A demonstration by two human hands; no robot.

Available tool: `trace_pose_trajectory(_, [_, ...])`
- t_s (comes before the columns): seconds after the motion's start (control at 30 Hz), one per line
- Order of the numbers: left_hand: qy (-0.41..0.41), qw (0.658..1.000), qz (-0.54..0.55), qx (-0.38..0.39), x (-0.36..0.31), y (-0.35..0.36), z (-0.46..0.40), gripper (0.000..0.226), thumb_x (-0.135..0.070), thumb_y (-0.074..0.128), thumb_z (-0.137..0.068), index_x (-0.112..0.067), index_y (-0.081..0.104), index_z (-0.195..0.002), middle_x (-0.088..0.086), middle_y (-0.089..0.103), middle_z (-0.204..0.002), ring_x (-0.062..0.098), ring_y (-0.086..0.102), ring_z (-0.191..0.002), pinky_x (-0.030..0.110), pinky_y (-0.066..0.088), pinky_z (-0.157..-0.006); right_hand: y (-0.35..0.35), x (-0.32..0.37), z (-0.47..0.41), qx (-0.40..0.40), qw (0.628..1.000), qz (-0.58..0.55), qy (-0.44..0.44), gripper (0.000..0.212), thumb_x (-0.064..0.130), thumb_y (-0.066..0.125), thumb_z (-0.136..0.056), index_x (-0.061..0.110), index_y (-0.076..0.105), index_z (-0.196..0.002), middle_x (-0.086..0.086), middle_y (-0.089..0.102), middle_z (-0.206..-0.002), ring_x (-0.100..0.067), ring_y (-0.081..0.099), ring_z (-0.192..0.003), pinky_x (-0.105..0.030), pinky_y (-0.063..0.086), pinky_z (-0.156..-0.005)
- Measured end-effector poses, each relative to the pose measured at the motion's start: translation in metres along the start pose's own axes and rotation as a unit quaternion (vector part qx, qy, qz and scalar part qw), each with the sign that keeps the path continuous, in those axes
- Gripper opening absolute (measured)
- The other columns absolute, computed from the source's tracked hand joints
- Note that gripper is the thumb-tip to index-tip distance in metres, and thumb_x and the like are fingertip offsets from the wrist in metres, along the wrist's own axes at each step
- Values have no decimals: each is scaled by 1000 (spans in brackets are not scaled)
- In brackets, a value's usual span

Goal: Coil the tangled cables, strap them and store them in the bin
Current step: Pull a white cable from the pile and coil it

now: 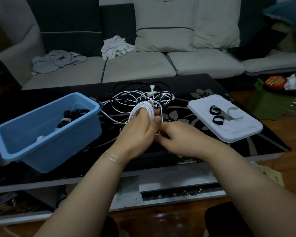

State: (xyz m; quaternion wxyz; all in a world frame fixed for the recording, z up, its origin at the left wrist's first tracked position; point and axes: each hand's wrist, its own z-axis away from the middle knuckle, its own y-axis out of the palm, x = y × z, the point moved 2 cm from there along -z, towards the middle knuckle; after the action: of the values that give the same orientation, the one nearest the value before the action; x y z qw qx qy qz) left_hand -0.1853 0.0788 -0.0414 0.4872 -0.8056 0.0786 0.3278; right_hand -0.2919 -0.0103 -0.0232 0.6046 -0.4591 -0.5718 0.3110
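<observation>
While the left hand grips the white coil and the right hand pinches its tail, the loops could spring loose, snagged by the tangle beyond

both hands hold a white cable coil above the black table, beside the blue bin.

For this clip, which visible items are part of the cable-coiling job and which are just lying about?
Job: white cable coil held by left hand and right hand; tangled cables; blue bin; straps on white lid.

Lying about: clothes, cushions, green box.
</observation>
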Motion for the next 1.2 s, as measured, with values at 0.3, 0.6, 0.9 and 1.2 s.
trace_pose_trajectory(0.3, [-7,981,-170,92,-10,4,5,65,-80,19,-75,-17,32,-88,-5,42,-79,30,55,-89,35,21,-63,2,-13,1,59,992,-105,39,17,13,45,-88,28,50,-82,-3,62,-60,-18,62,-50,-32,49,-50])
trace_pose_trajectory(0.6, [-35,975,-170,139,-12,4,7,54,-75,39,-76,-21,43,-73,-6,45,-67,20,45,-68,36,30,-59,-11,-32,9,140,946,-284,65,21,18,50,-98,1,59,-89,-3,58,-52,-15,53,-47,-17,40,-49])
trace_pose_trajectory(0.9, [-61,976,127,166,-5,7,9,60,-63,44,-88,-7,68,-94,-9,39,-47,8,35,-42,26,30,-46,-29,-44,6,-21,943,-330,48,38,48,61,-83,19,56,-59,-9,41,-64,-20,36,-60,-31,31,-58])
trace_pose_trajectory(1.2, [-73,931,340,111,-21,5,10,57,-40,23,-104,-5,67,-107,0,35,-44,17,34,-37,22,32,-42,-16,-50,-9,-138,919,-364,57,36,44,56,-87,22,51,-59,13,47,-49,-6,37,-49,-22,31,-50])
